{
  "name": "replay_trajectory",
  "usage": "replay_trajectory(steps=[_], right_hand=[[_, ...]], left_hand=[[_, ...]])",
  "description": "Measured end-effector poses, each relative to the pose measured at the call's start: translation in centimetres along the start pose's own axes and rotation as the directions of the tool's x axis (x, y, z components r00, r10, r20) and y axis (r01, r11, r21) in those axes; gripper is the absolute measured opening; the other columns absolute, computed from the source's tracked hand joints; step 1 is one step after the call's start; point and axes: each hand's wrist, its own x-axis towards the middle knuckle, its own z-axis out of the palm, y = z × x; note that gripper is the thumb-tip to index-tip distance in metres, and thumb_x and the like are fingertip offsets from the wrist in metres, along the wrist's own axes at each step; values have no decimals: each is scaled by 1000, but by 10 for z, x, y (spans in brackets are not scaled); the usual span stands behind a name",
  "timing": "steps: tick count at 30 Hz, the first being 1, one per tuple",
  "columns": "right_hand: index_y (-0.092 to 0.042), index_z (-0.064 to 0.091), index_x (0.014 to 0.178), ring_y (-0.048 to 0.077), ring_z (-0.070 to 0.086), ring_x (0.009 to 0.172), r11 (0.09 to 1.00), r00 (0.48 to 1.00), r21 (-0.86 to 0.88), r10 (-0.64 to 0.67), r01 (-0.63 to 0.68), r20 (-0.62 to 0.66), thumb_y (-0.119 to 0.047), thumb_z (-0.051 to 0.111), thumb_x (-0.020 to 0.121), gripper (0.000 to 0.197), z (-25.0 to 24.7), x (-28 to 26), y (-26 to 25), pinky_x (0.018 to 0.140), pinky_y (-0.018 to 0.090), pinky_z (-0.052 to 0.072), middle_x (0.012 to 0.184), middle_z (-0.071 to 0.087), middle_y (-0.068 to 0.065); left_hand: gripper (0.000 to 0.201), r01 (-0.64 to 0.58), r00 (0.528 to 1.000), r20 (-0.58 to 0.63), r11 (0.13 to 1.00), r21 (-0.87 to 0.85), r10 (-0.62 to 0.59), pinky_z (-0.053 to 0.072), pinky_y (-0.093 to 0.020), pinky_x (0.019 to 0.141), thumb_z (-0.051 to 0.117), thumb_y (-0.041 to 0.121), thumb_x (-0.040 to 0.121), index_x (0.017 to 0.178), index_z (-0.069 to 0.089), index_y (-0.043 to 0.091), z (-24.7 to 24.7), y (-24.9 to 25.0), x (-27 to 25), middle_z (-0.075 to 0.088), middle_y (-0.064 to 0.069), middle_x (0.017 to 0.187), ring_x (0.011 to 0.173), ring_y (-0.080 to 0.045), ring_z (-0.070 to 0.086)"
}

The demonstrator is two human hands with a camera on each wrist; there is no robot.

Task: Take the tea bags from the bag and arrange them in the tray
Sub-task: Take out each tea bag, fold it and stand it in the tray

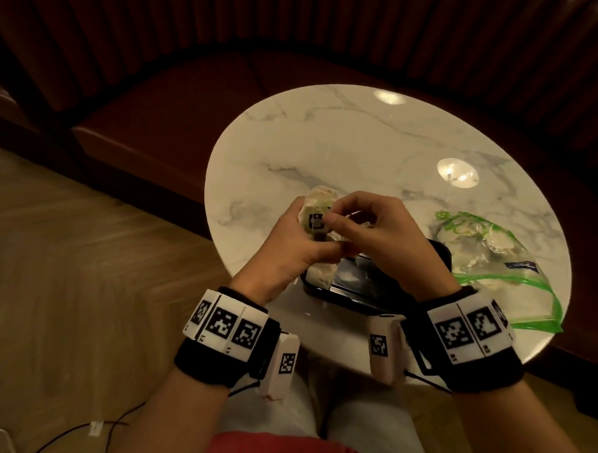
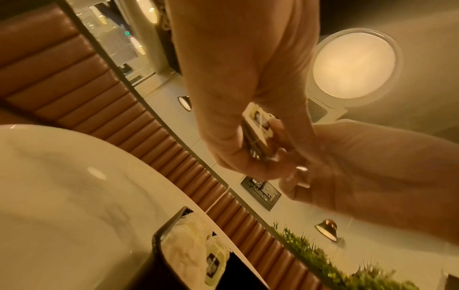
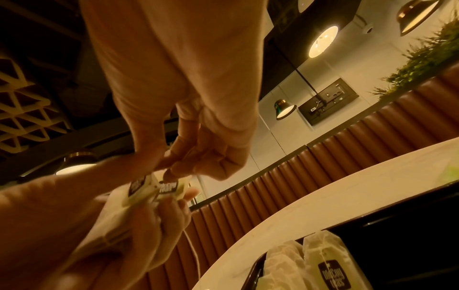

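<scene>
Two tea bags at least lie in the black tray (image 1: 322, 290), as the right wrist view shows: two pale bags (image 3: 320, 253) side by side at the tray's left end, one with a dark printed tag on top. The rest of the tray is largely covered by the hands in the head view, so its total count cannot be read.

Current step, as judged: separating a small bunch of tea bags (image 1: 321, 201) held above the tray's left part.
- The left hand (image 1: 291, 248) has its fingers curled round the bunch, gripping the pale bag bodies from below.
- The right hand (image 1: 376, 235) pinches at the paper tags (image 3: 159, 189) on top of the bunch with thumb and fingertips. Which single tag it holds cannot be told.
- A string hangs loose below the left hand in the right wrist view.

The clear zip bag (image 1: 488, 255) with green seal lies on the tabletop (image 1: 345, 146) just beside the tray, on the tray's right. Pale shapes inside it appear to be further tea bags; their number cannot be told.

Progress, as judged: early to middle. Done: a first few bags placed. Left: freeing each bag from the held bunch, laying it in the tray beside those present, then emptying the zip bag. Tangled strings are the likely obstacle.
</scene>
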Motion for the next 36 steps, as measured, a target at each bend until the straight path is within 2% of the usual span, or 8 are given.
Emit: replay_trajectory(steps=[3, 5, 11, 15, 22, 27, 30, 36], right_hand=[[-11, 65, 93, 5, 60, 75, 999, 999, 25, -46, 47, -23, -16, 64, 92, 5, -13, -2, -5, 69, 20, 49, 82, 66, -3], [-9, 63, 95, 2, 60, 72, 997, 997, 24, -67, 68, -44, -15, 63, 93, 6, -23, -3, -10, 68, 17, 47, 83, 66, -1], [-15, 67, 96, -6, 63, 72, 993, 991, -41, -112, 109, -77, -12, 65, 90, 7, -41, -3, -26, 64, 9, 46, 87, 70, -6], [-18, 71, 97, -7, 64, 74, 991, 992, -89, -103, 97, -67, -14, 65, 91, 9, -39, -1, -31, 63, 8, 46, 89, 72, -9], [-28, 67, 111, 7, 67, 90, 991, 993, -113, -77, 67, -88, -32, 66, 90, 21, -32, -3, -27, 72, 21, 55, 101, 70, -6], [-13, 62, 116, 14, 71, 84, 998, 996, 44, -49, 52, -73, -10, 72, 84, 34, -33, -16, -18, 77, 22, 57, 96, 71, 9], [-9, 62, 115, 13, 71, 82, 994, 989, 93, -44, 57, -139, -7, 76, 80, 38, -31, -18, -13, 74, 18, 55, 91, 72, 8], [-10, 65, 110, 18, 73, 82, 988, 988, 140, -47, 68, -149, -7, 78, 75, 38, -29, -21, -12, 79, 26, 58, 86, 75, 9]], left_hand=[[66, 52, 999, 26, 973, -226, -47, 59, -32, 79, 78, 7, 64, 125, 52, 8, -1, 3, -2, 71, -6, 101, 93, -20, 71], [58, 73, 997, 42, 942, -326, -63, 59, -32, 81, 74, 11, 65, 120, 56, 9, -4, 5, -3, 74, -2, 95, 89, -15, 71], [25, 91, 996, 41, 902, -422, -82, 60, -26, 71, 64, 4, 80, 105, 61, 7, -5, 6, -4, 74, -2, 83, 77, -13, 72], [13, 105, 994, 59, 933, -345, -90, 55, -19, 63, 62, 3, 86, 96, 64, 10, 0, 4, -5, 70, 3, 74, 68, -6, 66], [19, 105, 994, 35, 927, -361, -99, 45, -15, 50, 68, 11, 74, 93, 64, 8, 5, 4, -5, 62, 2, 68, 58, -6, 55], [17, 64, 995, -44, 936, -345, -85, 46, -16, 51, 68, 11, 81, 97, 65, 6, 3, 9, -3, 61, -1, 70, 58, -6, 55], [16, 24, 991, -112, 924, -382, -72, 45, -16, 49, 69, 13, 82, 96, 66, 8, 3, 10, -1, 62, -3, 76, 58, -6, 53], [17, -9, 987, -151, 933, -359, -49, 43, -17, 48, 66, 7, 87, 103, 64, 3, 5, 12, -1, 61, -8, 83, 58, -7, 51]])
